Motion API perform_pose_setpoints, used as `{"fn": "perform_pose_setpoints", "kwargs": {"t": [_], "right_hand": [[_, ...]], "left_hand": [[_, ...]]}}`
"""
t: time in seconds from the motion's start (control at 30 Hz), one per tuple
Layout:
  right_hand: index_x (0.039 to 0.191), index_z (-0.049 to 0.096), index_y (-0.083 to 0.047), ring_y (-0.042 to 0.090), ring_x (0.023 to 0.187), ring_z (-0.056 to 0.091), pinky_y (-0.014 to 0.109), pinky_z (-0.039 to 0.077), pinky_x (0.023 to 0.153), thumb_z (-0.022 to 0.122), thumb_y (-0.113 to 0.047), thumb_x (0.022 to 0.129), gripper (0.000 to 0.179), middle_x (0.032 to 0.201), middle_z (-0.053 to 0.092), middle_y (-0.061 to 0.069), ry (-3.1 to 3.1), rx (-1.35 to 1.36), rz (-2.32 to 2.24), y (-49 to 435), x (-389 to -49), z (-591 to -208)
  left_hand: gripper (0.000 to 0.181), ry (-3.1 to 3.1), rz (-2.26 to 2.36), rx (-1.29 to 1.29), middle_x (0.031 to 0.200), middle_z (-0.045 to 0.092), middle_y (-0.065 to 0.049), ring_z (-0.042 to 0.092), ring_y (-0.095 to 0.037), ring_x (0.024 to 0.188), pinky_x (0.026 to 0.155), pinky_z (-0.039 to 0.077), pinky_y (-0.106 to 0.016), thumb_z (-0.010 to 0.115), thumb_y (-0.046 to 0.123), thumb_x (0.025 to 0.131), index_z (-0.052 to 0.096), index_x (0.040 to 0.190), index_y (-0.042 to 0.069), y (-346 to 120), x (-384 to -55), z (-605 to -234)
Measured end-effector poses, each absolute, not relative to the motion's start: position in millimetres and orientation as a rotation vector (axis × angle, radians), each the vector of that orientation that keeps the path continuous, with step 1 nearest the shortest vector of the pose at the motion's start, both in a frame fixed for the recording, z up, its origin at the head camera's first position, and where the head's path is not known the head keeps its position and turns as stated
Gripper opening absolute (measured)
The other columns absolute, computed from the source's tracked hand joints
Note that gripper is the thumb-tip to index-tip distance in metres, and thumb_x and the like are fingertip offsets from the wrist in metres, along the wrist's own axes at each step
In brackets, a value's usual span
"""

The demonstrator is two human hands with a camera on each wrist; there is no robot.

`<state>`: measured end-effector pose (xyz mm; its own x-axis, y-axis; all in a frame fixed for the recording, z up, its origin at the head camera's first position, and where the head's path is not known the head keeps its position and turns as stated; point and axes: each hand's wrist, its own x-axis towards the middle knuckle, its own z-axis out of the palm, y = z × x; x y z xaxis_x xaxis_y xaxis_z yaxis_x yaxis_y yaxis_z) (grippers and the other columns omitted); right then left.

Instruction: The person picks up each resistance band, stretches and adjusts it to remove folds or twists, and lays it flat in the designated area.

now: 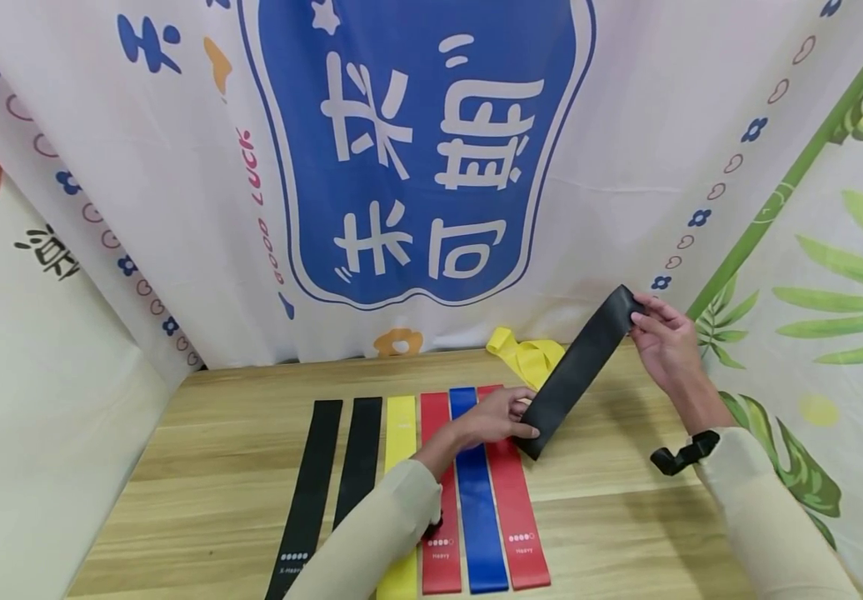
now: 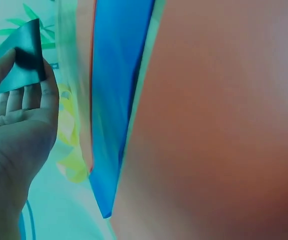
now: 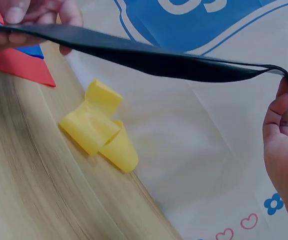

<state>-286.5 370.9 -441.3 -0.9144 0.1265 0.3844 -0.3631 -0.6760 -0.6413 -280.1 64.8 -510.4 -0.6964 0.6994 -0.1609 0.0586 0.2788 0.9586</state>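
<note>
Between both hands a black resistance band (image 1: 580, 375) is held stretched out at a slant, its right end higher. My left hand (image 1: 497, 414) pinches the lower end, thumb on the near face, above the far part of a red band (image 1: 510, 508). The upper end is pinched by my right hand (image 1: 666, 337), off the table. In the right wrist view the black band (image 3: 159, 62) shows as a flat loop with its two layers slightly apart. A crumpled yellow band (image 1: 532, 357) lies behind it at the table's back edge.
Flat bands lie side by side on the wooden table (image 1: 199, 467): two black, including the leftmost (image 1: 316, 467), a yellow one (image 1: 400, 433), a second red one (image 1: 435, 408) and a blue one (image 1: 476, 492). A printed white curtain (image 1: 626, 125) hangs at the back edge.
</note>
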Motion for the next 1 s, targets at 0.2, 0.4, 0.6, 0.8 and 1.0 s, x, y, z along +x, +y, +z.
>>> {"fn": "perform_pose_setpoints", "kwargs": {"t": [0.2, 0.4, 0.6, 0.8, 1.0], "right_hand": [[0.115, 0.071, 0.013, 0.028, 0.089, 0.073, 0.033, 0.060, 0.073, 0.043, 0.028, 0.098, 0.036, 0.102, 0.075, 0.019, -1.111, 0.426, 2.612, 378.4, -287.9, -445.5], [0.115, 0.071, 0.012, 0.027, 0.089, 0.073, 0.032, 0.060, 0.073, 0.044, 0.027, 0.099, 0.035, 0.105, 0.074, 0.017, -1.141, 0.414, 2.610, 381.4, -289.1, -446.8], [0.116, 0.070, 0.013, 0.026, 0.085, 0.072, 0.032, 0.060, 0.072, 0.047, 0.026, 0.099, 0.031, 0.102, 0.074, 0.017, -1.182, 0.415, 2.601, 383.6, -290.9, -447.2], [0.118, 0.068, 0.016, 0.026, 0.085, 0.071, 0.032, 0.060, 0.072, 0.048, 0.026, 0.099, 0.030, 0.103, 0.074, 0.017, -1.213, 0.413, 2.601, 386.1, -294.9, -450.0], [0.120, 0.068, 0.016, 0.023, 0.084, 0.071, 0.029, 0.060, 0.072, 0.050, 0.026, 0.098, 0.030, 0.106, 0.073, 0.012, -1.318, 0.385, 2.565, 384.8, -297.4, -450.8]], "left_hand": [[0.058, 2.102, 1.409, 0.702, 0.126, 0.073, -0.007, 0.068, -0.021, 0.117, 0.101, 0.058, -0.035, 0.079, 0.008, 0.096, 0.058, 0.149, 0.013, 62.0, -273.8, -504.8], [0.067, 2.156, 1.432, 0.691, 0.115, 0.071, -0.002, 0.069, -0.017, 0.108, 0.091, 0.061, -0.032, 0.081, 0.010, 0.094, 0.054, 0.154, 0.020, 56.1, -266.5, -497.4], [0.075, 2.196, 1.482, 0.818, 0.111, 0.070, -0.003, 0.069, -0.014, 0.094, 0.080, 0.060, -0.024, 0.081, 0.007, 0.093, 0.049, 0.159, 0.026, 52.6, -257.7, -497.2], [0.063, 2.208, 1.460, 0.903, 0.125, 0.066, -0.004, 0.067, -0.017, 0.107, 0.083, 0.060, -0.022, 0.079, 0.009, 0.096, 0.058, 0.151, 0.030, 50.1, -247.5, -492.6], [0.043, 2.227, 1.364, 0.940, 0.129, 0.067, -0.004, 0.070, -0.008, 0.105, 0.084, 0.060, -0.019, 0.077, 0.011, 0.098, 0.071, 0.139, 0.020, 46.5, -237.1, -487.4]]}}
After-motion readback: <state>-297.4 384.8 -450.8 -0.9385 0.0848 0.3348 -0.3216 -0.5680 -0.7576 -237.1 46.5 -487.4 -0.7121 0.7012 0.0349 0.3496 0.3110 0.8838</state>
